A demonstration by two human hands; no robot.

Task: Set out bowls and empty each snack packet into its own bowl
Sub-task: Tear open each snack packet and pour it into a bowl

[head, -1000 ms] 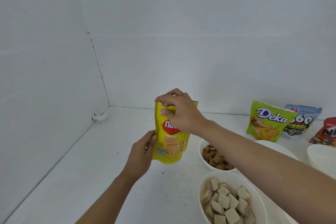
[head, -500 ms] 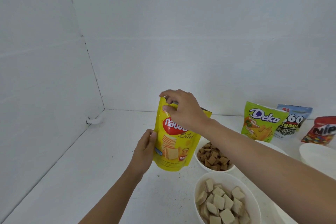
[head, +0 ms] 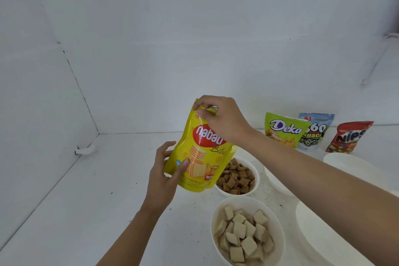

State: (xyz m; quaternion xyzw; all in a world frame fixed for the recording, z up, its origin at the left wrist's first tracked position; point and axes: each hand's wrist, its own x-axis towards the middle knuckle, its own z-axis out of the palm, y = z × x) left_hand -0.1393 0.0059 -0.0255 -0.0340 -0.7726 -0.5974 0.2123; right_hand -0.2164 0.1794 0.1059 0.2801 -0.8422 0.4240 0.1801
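Progress entry, snack table.

- Filled: bowl of brown pieces (head: 256,176); bowl of pale wafer cubes (head: 217,211), nearer the person.
- In hand: yellow Nabati pouch (head: 200,157), upright above the table, just left of the brown bowl. Left hand (head: 164,177) grips its lower side; right hand (head: 224,121) pinches the top edge. Fingers cover the seal, so torn or intact I cannot tell.
- Outstanding: Deka packet (head: 285,129), Kuaci packet (head: 317,131) and Nips packet (head: 347,138), standing along the back wall.
- Empty white bowls (head: 345,162) wait at right, partly behind the forearm.
- Estimate: roughly two of five packets done.
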